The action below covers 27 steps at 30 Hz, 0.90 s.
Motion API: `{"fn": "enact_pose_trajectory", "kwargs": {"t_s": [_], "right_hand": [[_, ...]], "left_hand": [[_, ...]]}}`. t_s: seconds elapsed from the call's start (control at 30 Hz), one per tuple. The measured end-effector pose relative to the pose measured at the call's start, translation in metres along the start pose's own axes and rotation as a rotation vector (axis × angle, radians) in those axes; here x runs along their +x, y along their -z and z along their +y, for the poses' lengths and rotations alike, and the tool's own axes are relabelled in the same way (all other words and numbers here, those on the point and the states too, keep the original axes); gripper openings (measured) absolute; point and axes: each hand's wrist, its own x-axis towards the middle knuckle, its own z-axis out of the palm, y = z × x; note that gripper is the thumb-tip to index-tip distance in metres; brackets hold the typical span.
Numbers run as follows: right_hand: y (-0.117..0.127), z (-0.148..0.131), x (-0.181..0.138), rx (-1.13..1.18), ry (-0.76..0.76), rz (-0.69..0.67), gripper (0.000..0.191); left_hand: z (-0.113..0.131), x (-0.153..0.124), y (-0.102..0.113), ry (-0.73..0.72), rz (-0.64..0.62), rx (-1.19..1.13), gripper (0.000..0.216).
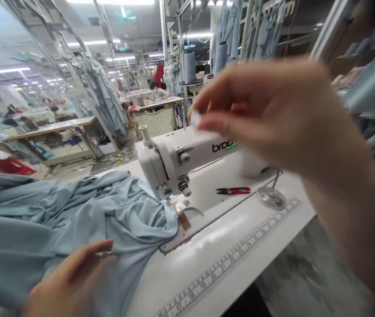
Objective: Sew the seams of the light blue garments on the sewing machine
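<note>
My right hand (273, 110) is raised over the arm of a white sewing machine (194, 152), blurred by motion. Its thumb and fingers pinch a small white piece (194, 118), too smeared to name. Low on the left, my left hand (75, 277) is over light blue fabric (108, 211), fingers loosely apart and partly blurred; whether it touches the cloth is unclear. The fabric lies bunched on the machine table, one folded edge beside the needle and presser foot (167, 198).
Red-handled thread snips (233, 190) lie on the machine bed. A clear round object (271, 197) sits to the right, near a ruler strip (220, 273) along the table's front. Thread cones (190, 66) stand behind. Blue garments (103, 97) hang beyond, and a person (159, 91) sits farther back.
</note>
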Motion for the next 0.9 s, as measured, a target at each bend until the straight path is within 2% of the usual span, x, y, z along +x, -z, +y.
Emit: {"fn": "enact_pose_trajectory", "kwargs": {"t_s": [0.03, 0.1, 0.2, 0.3, 0.4, 0.5, 0.57, 0.67, 0.77, 0.9], "right_hand": [[-0.013, -0.009, -0.014, 0.066, 0.052, -0.085, 0.013], [-0.043, -0.018, -0.045, 0.191, 0.103, -0.203, 0.013], [-0.084, -0.018, -0.085, 0.357, -0.013, -0.362, 0.011], [-0.109, -0.017, -0.107, 0.498, -0.148, -0.475, 0.013], [-0.125, -0.018, -0.119, 0.738, -0.305, -0.464, 0.015], [-0.142, -0.019, -0.128, 1.281, -0.601, -0.412, 0.017], [-0.152, -0.019, -0.133, 1.548, -0.725, -0.400, 0.029], [-0.159, -0.018, -0.137, 1.668, -0.745, -0.396, 0.042], [-0.159, -0.020, -0.137, 1.824, -0.741, -0.374, 0.037], [-0.159, -0.024, -0.136, 1.947, -0.712, -0.373, 0.029]], "left_hand": [[0.005, 0.001, 0.000, 0.007, -0.008, 0.007, 0.031], [0.011, 0.002, -0.002, -0.002, -0.024, 0.015, 0.031], [0.011, 0.000, -0.002, -0.033, -0.039, -0.005, 0.037], [0.008, -0.002, 0.001, -0.061, -0.038, -0.003, 0.036], [0.007, -0.001, 0.003, -0.060, -0.027, 0.026, 0.041], [0.002, -0.001, 0.001, -0.029, -0.037, 0.030, 0.044], [-0.007, -0.002, -0.003, 0.007, -0.048, 0.033, 0.044], [-0.014, -0.002, -0.009, -0.025, -0.020, 0.041, 0.041], [-0.003, 0.002, -0.010, -0.112, -0.017, 0.024, 0.041], [0.020, 0.007, -0.005, -0.078, -0.078, -0.035, 0.039]]}}
